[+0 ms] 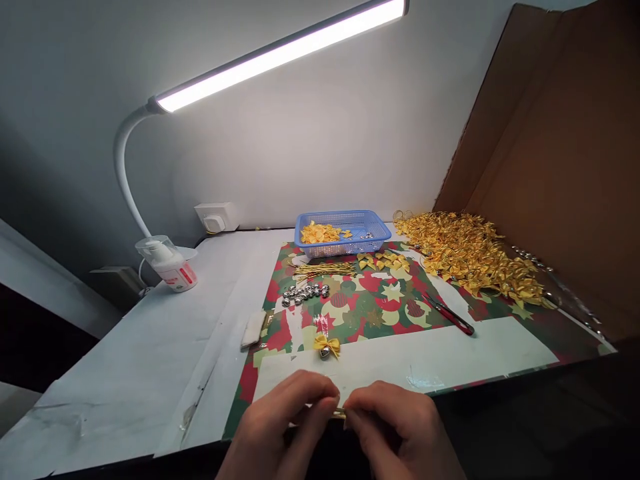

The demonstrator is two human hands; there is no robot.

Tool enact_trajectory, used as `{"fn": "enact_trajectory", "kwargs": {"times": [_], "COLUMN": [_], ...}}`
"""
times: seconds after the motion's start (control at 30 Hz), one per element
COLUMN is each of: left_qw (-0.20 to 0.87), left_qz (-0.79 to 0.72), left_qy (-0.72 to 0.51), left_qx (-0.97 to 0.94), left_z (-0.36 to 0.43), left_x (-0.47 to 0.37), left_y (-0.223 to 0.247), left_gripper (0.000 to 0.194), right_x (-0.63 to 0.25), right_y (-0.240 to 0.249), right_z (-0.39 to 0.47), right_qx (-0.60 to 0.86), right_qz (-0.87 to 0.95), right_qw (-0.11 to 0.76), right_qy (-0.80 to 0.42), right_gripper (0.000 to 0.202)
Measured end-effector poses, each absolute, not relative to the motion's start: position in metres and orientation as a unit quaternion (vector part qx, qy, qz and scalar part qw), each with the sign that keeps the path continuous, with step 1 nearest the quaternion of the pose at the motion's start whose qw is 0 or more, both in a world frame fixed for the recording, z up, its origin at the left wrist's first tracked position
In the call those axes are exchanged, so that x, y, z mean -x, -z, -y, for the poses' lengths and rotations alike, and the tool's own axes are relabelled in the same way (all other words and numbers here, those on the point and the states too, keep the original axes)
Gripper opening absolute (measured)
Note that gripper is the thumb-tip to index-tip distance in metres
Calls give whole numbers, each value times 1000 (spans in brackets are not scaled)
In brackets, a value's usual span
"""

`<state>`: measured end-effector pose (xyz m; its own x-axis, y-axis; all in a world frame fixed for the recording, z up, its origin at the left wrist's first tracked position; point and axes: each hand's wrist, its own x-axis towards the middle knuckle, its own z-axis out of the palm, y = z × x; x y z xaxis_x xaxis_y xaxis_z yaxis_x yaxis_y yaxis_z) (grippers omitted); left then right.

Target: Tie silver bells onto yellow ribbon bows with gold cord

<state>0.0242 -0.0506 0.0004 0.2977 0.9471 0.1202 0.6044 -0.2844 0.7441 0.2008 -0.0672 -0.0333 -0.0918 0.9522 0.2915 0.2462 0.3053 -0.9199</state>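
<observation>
At the table's front edge, my left hand (295,420) and my right hand (390,420) face each other with fingertips pinched close together. Between them shows a short bit of a thin gold tie (339,413); the fingers hide most of it. Just beyond the hands lies a gold ribbon bow with a silver bell (326,348). Farther back are a cluster of silver bells (305,294), a bundle of gold ties (325,269) and several loose gold bows (384,260).
A blue basket (345,249) holds gold bows and some bells. Red-handled cutters (450,315) lie right of centre. A large gold bow pile (475,257) sits beside a cardboard panel (560,153). At left stand a pump bottle (173,267) and a lamp (280,57); a white pad (253,330) lies nearer.
</observation>
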Motion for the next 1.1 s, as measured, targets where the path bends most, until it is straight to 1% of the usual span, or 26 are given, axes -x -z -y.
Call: {"fn": "enact_trajectory", "kwargs": {"times": [0.03,0.13,0.2,0.27,0.37,0.53,0.63,0.73,0.8,0.9,1.03,1.1], "left_qw": [290,230,218,211,221,251,292,351,393,440,450,445], "left_qz": [-545,-614,-615,-614,-592,-587,-576,-547,-518,-495,-512,-502], "left_qy": [-286,-283,-262,-241,-228,-253,-287,-307,-307,-334,-357,-346], "left_qx": [-733,-700,-711,-721,-741,-727,-707,-695,-695,-671,-639,-656], "left_z": [45,21,2,-12,-19,-7,4,16,26,38,48,50], "left_x": [-23,-20,-23,-28,-36,-38,-37,-38,-39,-40,-37,-35], "left_y": [-2,-5,-5,-4,1,9,10,1,-9,-19,-19,-18], "left_gripper": [21,34,33,27,17,16,15,18,19,14,20,18], "right_x": [-202,-203,-203,-203,-207,-214,-215,-213,-212,-211,-209,-207], "right_y": [33,31,32,34,35,37,35,28,23,18,24,28], "right_z": [67,65,64,63,61,59,59,60,62,65,68,69], "right_qx": [466,450,442,444,443,436,433,436,443,452,454,447], "right_qz": [634,605,584,564,548,533,538,566,589,616,661,679], "right_qw": [481,470,461,452,458,472,468,460,470,499,521,532], "right_qy": [-386,-458,-500,-529,-542,-551,-552,-527,-487,-408,-292,-238], "right_gripper": [19,19,21,23,25,25,26,25,20,16,15,15]}}
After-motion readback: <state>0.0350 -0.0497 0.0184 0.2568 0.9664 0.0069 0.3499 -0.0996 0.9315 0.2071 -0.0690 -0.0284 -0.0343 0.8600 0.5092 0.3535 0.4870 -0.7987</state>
